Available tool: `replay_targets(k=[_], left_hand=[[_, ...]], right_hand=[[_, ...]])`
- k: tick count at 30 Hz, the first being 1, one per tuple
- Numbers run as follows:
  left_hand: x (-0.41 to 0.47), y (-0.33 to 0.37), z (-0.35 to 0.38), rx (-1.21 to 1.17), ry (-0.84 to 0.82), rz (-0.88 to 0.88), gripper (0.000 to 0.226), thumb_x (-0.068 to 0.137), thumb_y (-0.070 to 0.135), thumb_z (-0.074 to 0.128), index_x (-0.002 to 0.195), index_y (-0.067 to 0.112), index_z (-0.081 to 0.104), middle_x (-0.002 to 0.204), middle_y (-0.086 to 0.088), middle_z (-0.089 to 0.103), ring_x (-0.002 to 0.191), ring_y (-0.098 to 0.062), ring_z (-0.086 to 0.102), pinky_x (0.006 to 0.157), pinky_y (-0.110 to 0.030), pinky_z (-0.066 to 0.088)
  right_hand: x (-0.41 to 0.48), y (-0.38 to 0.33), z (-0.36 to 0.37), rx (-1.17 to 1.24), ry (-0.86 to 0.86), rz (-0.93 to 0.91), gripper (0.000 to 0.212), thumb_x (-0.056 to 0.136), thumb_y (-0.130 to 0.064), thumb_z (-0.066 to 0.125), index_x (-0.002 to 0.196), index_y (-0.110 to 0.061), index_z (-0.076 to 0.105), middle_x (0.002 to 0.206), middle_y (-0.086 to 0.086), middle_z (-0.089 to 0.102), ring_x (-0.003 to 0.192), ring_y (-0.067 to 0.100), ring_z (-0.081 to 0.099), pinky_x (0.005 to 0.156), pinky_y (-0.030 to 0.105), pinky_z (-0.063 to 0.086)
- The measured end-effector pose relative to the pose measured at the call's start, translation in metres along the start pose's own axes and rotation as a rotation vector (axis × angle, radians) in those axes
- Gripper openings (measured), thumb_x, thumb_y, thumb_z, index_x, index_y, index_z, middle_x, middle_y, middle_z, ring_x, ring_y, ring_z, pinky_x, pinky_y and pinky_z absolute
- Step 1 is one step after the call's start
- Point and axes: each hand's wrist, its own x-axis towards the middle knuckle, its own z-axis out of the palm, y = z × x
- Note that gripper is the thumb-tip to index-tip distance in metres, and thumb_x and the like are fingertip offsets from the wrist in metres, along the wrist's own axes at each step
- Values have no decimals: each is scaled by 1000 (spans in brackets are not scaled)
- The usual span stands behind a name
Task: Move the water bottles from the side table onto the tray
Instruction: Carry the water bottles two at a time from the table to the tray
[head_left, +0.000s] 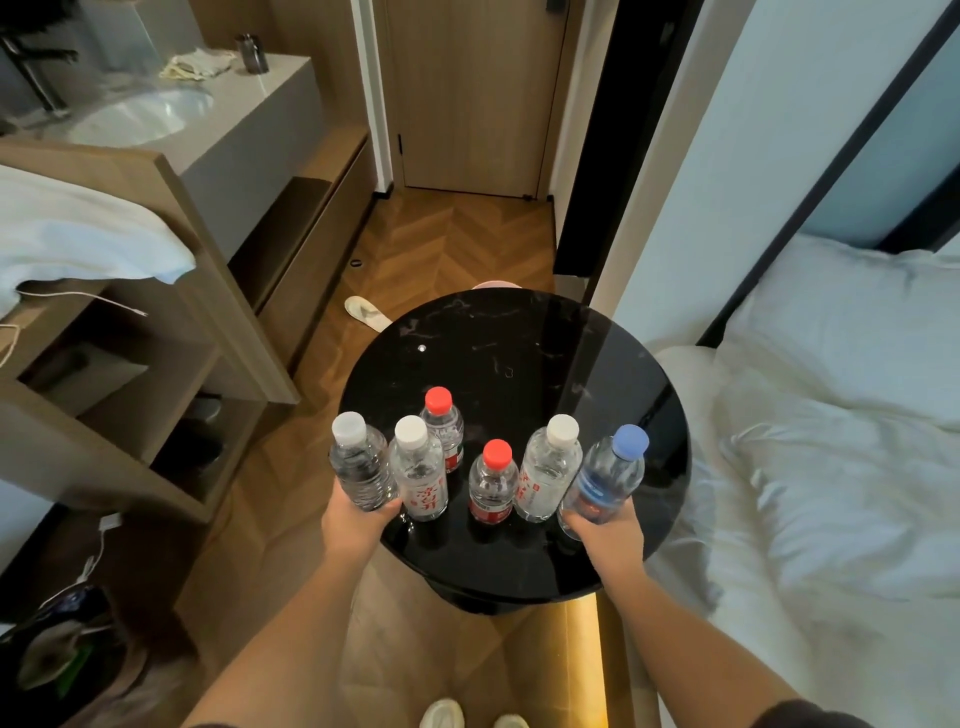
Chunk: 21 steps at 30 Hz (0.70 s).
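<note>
Pickup under way: at the near edge of the round black desk (519, 353), an unlabelled white-capped bottle (361, 470) is gripped by the left hand (356, 527), a blue-capped bottle (608, 480) by the right hand (605, 532), fingers (388, 508) curled round each. Four bottles (492, 486) are left standing there. A lift is needed next; no tray is seen.

The left hand (356, 525) and right hand (608, 530) are ungloved, and the forearms (291, 623) are bare along their whole visible length. A dark short sleeve (810, 716) edges the right upper arm at the bottom corner. Pale, off-white shoes (441, 714) cover the feet.
</note>
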Motion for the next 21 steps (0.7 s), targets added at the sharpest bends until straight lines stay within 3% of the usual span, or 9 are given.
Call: replay_targets(k=[4, 9, 13, 18, 21], left_hand=[[-18, -6, -11, 24, 2, -5, 58, 72, 17, 80, 122, 26, 51, 106, 3, 63, 102, -21, 60, 83, -34, 45], [-46, -8, -27, 72, -15, 45, 59, 71, 25, 82, 122, 27, 52, 105, 6, 65, 99, -18, 61, 84, -32, 47], [-78, -4, -35, 52, -15, 76, 50, 68, 33, 81, 110, 34, 54, 101, 10, 66, 95, -15, 63, 86, -35, 51], [-126, 1, -38, -7, 18, 115, 37, 71, 32, 80, 102, 32, 60, 95, 13, 68, 90, -5, 63, 77, -26, 50], [-156, 3, -39, -50, 91, 115, 27, 75, 36, 78, 94, 30, 60, 89, 11, 68, 87, -8, 65, 71, -23, 51]], right_hand=[[-19, -1, -13, -34, 48, -41, 52, 77, -16, 81, 115, -27, 46, 97, -8, 61, 90, 14, 59, 83, 28, 44], [-37, -4, -30, -74, 10, -92, 60, 75, -17, 82, 125, -26, 49, 103, -8, 64, 94, 13, 60, 86, 26, 44], [-58, -13, -35, -59, -68, -133, 58, 75, -15, 82, 123, -27, 51, 101, -10, 65, 91, 6, 61, 74, 16, 42], [-73, -16, -37, 26, -201, -197, 56, 74, -13, 83, 117, -36, 55, 104, -12, 69, 97, 4, 65, 86, 23, 49], [-78, -18, -35, 7, -334, -296, 62, 73, -17, 83, 121, -40, 52, 111, -14, 67, 103, 4, 64, 91, 26, 49]])
